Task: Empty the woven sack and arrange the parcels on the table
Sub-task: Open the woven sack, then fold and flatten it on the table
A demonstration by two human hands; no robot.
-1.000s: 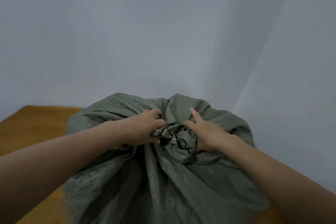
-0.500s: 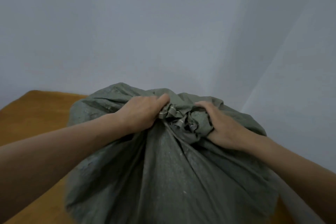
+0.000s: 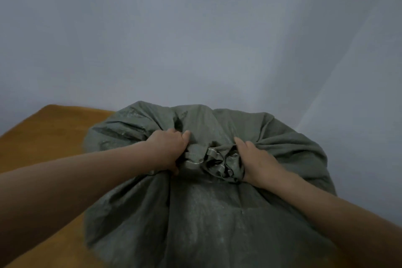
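A large, full, grey-green woven sack (image 3: 202, 220) stands on the orange-brown table (image 3: 43, 137), filling the lower middle of the head view. Its mouth (image 3: 214, 162) is bunched and gathered shut at the top. My left hand (image 3: 167, 151) grips the gathered cloth on the left of the bunch. My right hand (image 3: 255, 162) grips the cloth on the right of it. The two hands are a short way apart with the bunched mouth between them. No parcels show; whatever is in the sack is hidden.
A plain pale grey-blue wall (image 3: 174, 39) rises right behind the table, and a second wall (image 3: 359, 115) meets it at a corner on the right, close to the sack. Bare tabletop shows to the left of the sack.
Both hands went from resting on the bunched mouth to gripping the cloth on either side of it. They have spread a little apart, and the sack has shifted under them.
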